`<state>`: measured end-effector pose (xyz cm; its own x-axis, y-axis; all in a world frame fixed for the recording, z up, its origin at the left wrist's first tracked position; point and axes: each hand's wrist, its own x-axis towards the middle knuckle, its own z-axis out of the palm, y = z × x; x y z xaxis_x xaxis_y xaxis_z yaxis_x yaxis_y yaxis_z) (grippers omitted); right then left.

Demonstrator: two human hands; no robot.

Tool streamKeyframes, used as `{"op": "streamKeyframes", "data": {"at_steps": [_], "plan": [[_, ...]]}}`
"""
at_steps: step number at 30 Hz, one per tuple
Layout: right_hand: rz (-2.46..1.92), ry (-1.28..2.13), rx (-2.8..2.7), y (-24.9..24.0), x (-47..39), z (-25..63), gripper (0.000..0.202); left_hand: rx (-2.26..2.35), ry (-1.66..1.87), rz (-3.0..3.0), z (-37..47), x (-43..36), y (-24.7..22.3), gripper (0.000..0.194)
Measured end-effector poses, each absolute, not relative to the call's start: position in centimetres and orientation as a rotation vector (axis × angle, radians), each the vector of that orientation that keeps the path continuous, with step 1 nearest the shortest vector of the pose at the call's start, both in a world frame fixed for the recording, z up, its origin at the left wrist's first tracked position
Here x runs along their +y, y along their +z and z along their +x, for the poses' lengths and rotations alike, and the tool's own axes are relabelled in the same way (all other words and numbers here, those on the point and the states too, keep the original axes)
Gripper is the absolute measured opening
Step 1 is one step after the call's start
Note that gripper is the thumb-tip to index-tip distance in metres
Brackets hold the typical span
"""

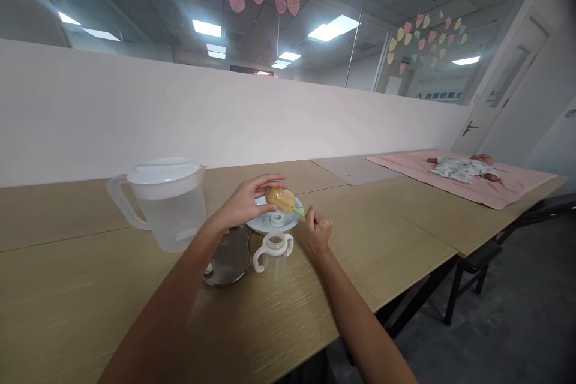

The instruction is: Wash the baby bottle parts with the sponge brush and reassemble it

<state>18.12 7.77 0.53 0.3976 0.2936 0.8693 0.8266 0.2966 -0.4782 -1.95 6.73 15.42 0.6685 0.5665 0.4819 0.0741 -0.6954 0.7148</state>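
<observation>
My left hand [245,201] is closed around a small clear cap [272,195], gripping it between thumb and fingers. Inside the cap sits the yellow sponge head of a bottle brush [287,201]. My right hand [318,227] is wrapped round the brush's thin green handle. Just beneath both hands, a white plate [256,223] bears a white bottle ring with a teat [277,219]. Nearer to me stands an open clear baby bottle [274,255] with two white handles. A metal kidney dish [229,257] lies left of the bottle, partly covered by my left forearm.
A large lidded plastic jug [166,204] with water stands at the left. On the far right, a baby doll [465,168] in patterned clothes lies on a pink cloth [499,192]. A dark stool [477,258] stands by the wooden table's [382,252] right edge.
</observation>
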Motion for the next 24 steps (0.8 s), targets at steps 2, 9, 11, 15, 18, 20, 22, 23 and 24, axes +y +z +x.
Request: {"op": "streamKeyframes", "data": {"at_steps": [2,9,11,15,18,20,22,23,24], "plan": [[-1.251,-0.510,-1.182,0.8,7.6,18.1,0.050,0.504,0.958,2.194,-1.9,6.8,15.4,0.058],[-1.274,-0.436,-1.029,1.7,7.1,17.8,0.052,0.523,1.015,2.092,-1.7,7.6,14.7,0.059],[-1.306,-0.393,-0.999,1.8,7.1,17.8,0.052,0.524,0.980,2.062,-1.8,7.8,14.7,0.062],[-1.368,-0.345,-0.983,1.7,7.2,18.0,0.053,0.520,0.907,2.036,-2.0,7.5,15.0,0.069],[-1.383,-0.398,-1.009,1.5,7.3,18.2,0.053,0.523,0.886,2.052,-2.2,7.0,15.4,0.070],[-1.383,-0.456,-1.051,1.4,7.3,18.2,0.053,0.526,0.880,2.073,-2.2,6.8,15.5,0.069],[-1.364,-0.499,-1.097,1.3,7.2,18.1,0.052,0.531,0.890,2.089,-2.3,6.6,15.6,0.068],[-1.350,-0.510,-1.114,1.3,7.1,18.1,0.052,0.535,0.897,2.093,-2.3,6.6,15.7,0.069],[-1.336,-0.517,-1.128,1.3,7.1,18.0,0.051,0.541,0.905,2.097,-2.3,6.6,15.7,0.069]]}}
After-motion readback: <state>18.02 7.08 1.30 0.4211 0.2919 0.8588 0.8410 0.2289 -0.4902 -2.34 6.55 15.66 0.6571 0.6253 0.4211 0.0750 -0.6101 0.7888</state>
